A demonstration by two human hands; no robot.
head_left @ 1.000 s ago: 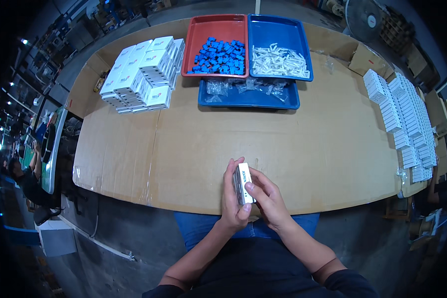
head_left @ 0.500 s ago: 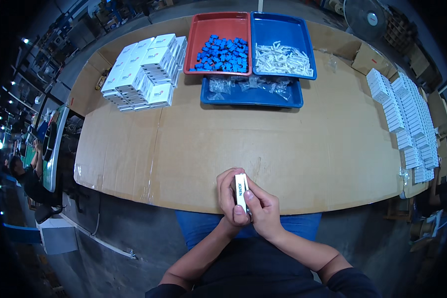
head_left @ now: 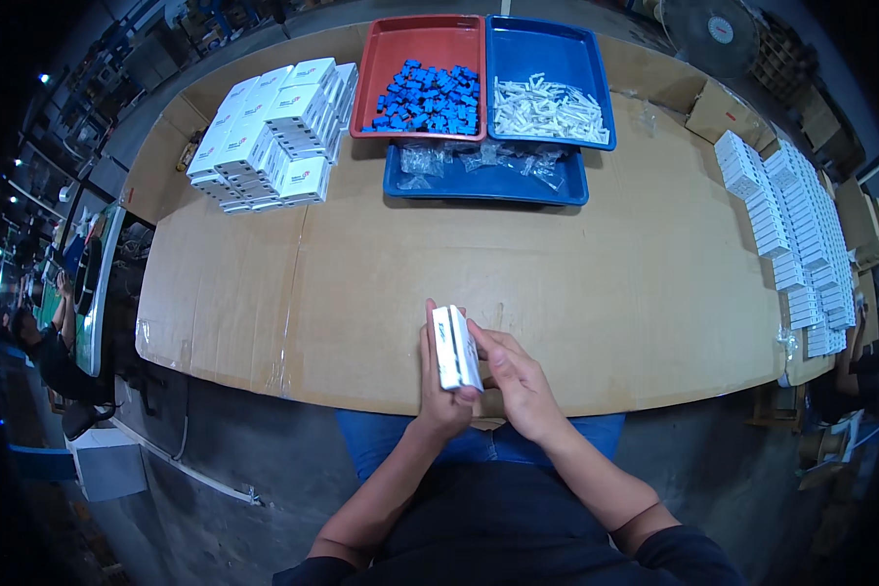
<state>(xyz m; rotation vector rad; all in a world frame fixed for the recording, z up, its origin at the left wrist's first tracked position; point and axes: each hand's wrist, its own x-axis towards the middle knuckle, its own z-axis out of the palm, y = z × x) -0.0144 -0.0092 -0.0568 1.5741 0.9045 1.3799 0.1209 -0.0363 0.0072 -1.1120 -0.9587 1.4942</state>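
- Left hand [head_left: 443, 408]: fingers closed round a small white box [head_left: 449, 344], the long ones behind its left side, the thumb at its near end; the box is tilted, held up on the person's side of the red tray [head_left: 418, 39], well apart from it
- Right hand [head_left: 525, 393]: fingers half bent, tips at the box's right side; I cannot tell whether they press on it or only lie just beside it
- With the left hand seeming to bear the load, a slip of that thumb could let the box turn and fall, perhaps over the table's near edge
- A dark line runs along the box; gap or printed stripe, I cannot tell; if a gap, too hard a squeeze could skew the casing
- Cardboard-covered table [head_left: 361, 269], spreading from the red tray toward the person: a drop there could dent a corner
- Blue pieces [head_left: 428, 100] inside the red tray, white pieces [head_left: 549, 112] in the blue tray [head_left: 542, 47] close against its right: a knock could mix them
- Lower blue tray [head_left: 479, 191] with clear bags [head_left: 425, 158], on the red tray's near side: tugging it might tip what sits above
- Stacked white boxes [head_left: 264, 132] just left of the red tray, stepped unevenly: a brushing sleeve could topple some
- More white boxes [head_left: 793, 239] in rows far right of the red tray: a bump could shift them
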